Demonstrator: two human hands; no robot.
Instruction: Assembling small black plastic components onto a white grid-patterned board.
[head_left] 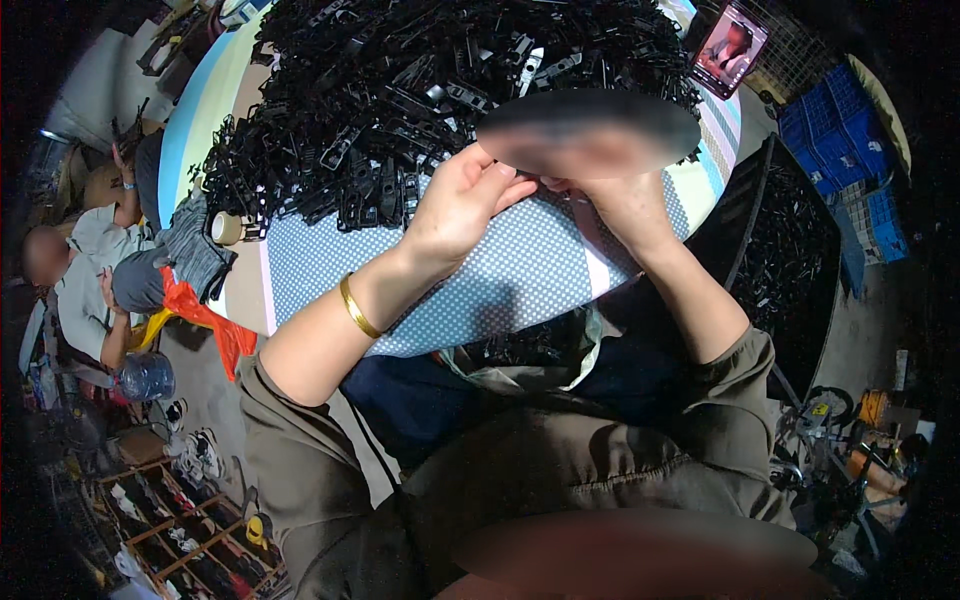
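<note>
My left hand point(462, 205) is closed, thumb against curled fingers, above the near edge of a cloth-covered table point(400, 265). My right hand point(628, 205) comes in close beside it, its fingertips drawn together toward the left ones. A blurred patch covers most of the right fingers, so whatever is between the two hands cannot be made out. Just beyond them spreads a big heap of small black plastic parts point(370, 110), several of them with silvery, clip-like pieces.
A phone point(730, 48) stands at the far right. Below the table edge hangs an open bag point(590, 375) with black parts inside. More black parts fill a dark container point(785, 240) at right. A tape roll point(228, 229) lies left; another person point(95, 265) sits beyond.
</note>
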